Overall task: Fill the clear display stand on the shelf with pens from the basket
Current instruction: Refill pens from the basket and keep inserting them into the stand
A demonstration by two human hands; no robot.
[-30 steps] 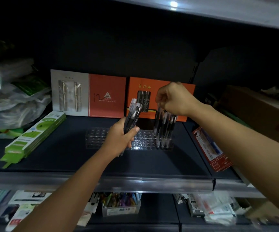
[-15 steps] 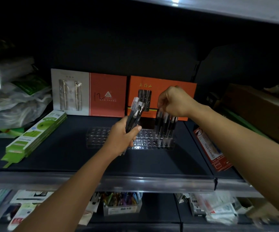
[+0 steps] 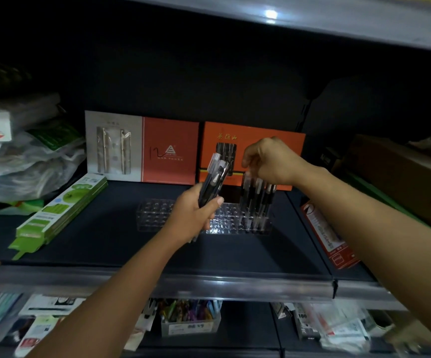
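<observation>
The clear display stand sits on the dark shelf, and its left half shows bare holes. Several black pens stand upright in its right end. My left hand grips a bundle of black pens in front of the stand's middle, with their tips pointing up and to the right. My right hand hovers over the standing pens, its fingers curled down onto the top of the leftmost one. The basket is out of view.
Two orange pen gift boxes lean against the back wall behind the stand. A green flat box lies at the left and a red pack at the right. The shelf's front rail runs below my arms.
My right hand has sunk slightly onto the standing pens. My left hand and its bundle stay almost in place.
</observation>
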